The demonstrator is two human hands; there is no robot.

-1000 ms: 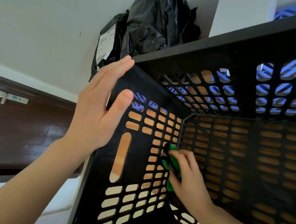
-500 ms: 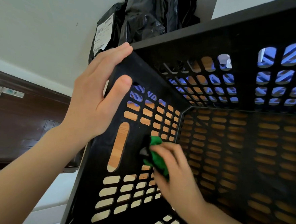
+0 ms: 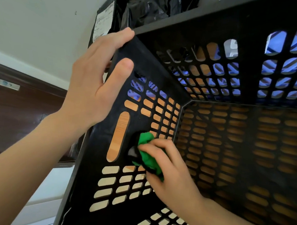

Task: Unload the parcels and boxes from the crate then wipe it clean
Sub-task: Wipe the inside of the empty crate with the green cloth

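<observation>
Your left hand (image 3: pixel 93 84) clasps the crate (image 3: pixel 193 36) at the top corner of its near side wall, with the fingers lying over the outer face and the thumb pressed flat on the inner face just above the slots. Your right hand (image 3: pixel 168 170) is inside the crate, fingers curled round a bunched green cloth (image 3: pixel 148 158) and pressing it against that same wall, just beside the long handle slot (image 3: pixel 118 136). Wood shows through the crate's lower openings and blue through the upper ones. Beyond the crate's far rim lie black plastic parcels (image 3: pixel 151 5), one bearing a white label (image 3: pixel 104 22). Left of the crate you see a dark brown door (image 3: pixel 12 117) with a metal handle (image 3: pixel 4 83).
</observation>
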